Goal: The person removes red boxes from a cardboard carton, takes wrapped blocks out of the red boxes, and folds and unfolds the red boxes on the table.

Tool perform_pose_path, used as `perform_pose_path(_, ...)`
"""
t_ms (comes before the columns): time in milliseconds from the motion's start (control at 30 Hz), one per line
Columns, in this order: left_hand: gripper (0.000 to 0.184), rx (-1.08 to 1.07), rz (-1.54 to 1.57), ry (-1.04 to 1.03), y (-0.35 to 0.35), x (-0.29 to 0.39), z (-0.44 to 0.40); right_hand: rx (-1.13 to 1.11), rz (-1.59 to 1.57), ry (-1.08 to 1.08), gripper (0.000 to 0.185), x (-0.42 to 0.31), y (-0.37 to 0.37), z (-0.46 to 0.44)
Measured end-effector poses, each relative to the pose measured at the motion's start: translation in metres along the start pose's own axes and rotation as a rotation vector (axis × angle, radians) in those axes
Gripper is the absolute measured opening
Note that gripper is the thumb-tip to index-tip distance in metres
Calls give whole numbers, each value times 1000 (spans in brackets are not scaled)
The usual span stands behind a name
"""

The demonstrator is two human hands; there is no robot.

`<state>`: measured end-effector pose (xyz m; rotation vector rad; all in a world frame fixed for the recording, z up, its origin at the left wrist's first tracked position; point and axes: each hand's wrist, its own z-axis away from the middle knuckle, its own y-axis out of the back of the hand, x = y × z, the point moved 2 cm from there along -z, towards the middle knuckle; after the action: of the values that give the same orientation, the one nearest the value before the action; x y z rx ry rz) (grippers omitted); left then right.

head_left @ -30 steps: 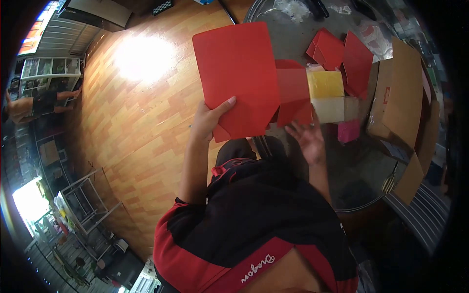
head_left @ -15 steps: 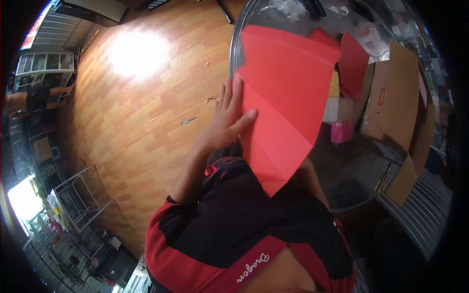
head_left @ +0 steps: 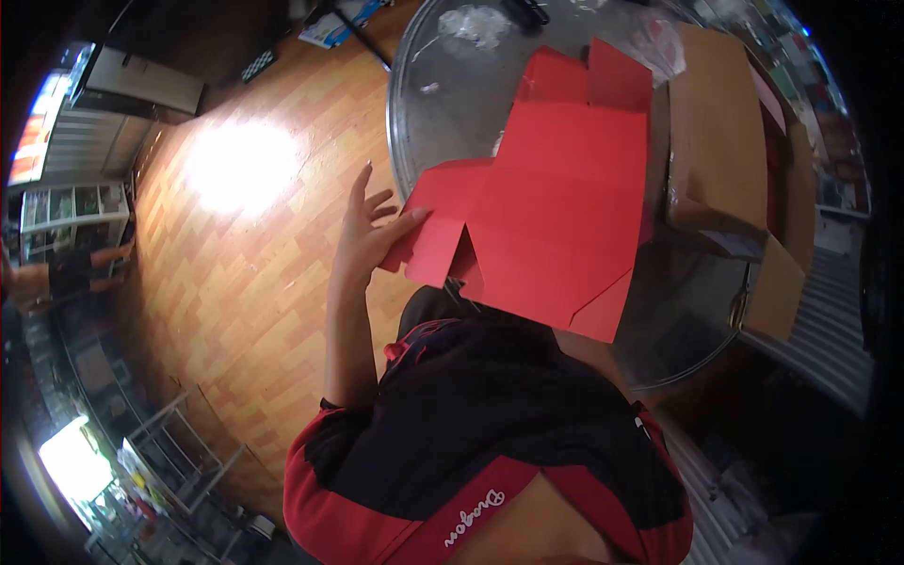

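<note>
A red cardboard box blank, partly folded with flaps sticking out, is held up in front of my body, over the near side of the round table. At its left side flap, my left hand has its thumb against the card while the other fingers spread out to the left. My right forearm goes up behind the red card, which hides that hand and its fingers. A triangular gap shows between the left flap and the lower panel.
The round glass-topped table has a metal rim. On its right stands an open brown carton, with clear plastic and a dark object at the back. A metal frame stands on the wooden floor at left.
The red card has turned and unfolded wider, now showing its side flap and top flaps. My left hand has moved left and down, its fingers spreading. The view has shifted.
</note>
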<state>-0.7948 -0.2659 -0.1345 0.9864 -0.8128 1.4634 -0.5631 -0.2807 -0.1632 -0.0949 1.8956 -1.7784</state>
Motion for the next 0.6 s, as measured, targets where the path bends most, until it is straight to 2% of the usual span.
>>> perform_pose_path(67, 88, -27, -38, -16, -8, 0, -1, -49, -77, 51, 67, -8, -8, -1)
perform_pose_path(133, 73, -278, 321, 109, -25, 6, 0, -98, -143, 100, 67, -16, -15, -1)
perform_pose_path(167, 56, -296, 448, 56, -34, 13, 1, -120, -166, 127, 66, -22, -19, 0)
perform_pose_path(200, 56, -322, 437, 54, -40, 17, -4, -143, -183, 151, 66, -27, -24, 0)
perform_pose_path(267, 46, -271, 566, 47, -49, 25, -19, -185, -208, 197, 66, -40, -28, 6)
perform_pose_path(367, 37, -178, 524, -84, -68, 48, -59, -230, -182, 282, 66, -65, -26, 16)
perform_pose_path(433, 36, -151, 537, -206, -89, 69, -91, 117, 124, 280, 69, -85, -9, 32)
perform_pose_path(600, 42, -253, 374, -335, -158, 84, -185, 334, 289, 403, 63, -110, 21, 94)
